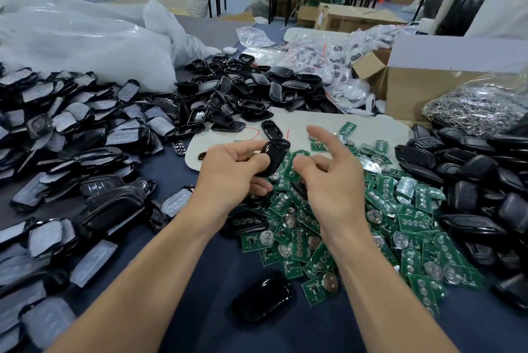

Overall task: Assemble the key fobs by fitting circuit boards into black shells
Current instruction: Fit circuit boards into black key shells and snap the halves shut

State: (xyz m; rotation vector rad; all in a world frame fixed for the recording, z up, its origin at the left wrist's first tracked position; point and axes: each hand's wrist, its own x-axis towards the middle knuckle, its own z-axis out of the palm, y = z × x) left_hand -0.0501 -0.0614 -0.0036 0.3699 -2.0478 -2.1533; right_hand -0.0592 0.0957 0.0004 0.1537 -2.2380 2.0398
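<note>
L hand (228, 172) grip clamped on black shell (271, 157); R hand (328, 178) grip apart, empty (index out), over green boards pile (371, 224) on counter (200, 309).

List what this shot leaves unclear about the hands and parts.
- Head view: the black shell in the left hand shows only its glossy outside; any board inside is hidden.
- The right hand: its own curled fingers hide whether it pinches anything.
- Print on the circuit boards: too small, blurred.

The left hand (228, 172) covered part of the black shell (275, 151), whether the right hand (334, 178) pinched anything was unclear, and the heap of shells (471, 172) ran past the right edge.
</note>
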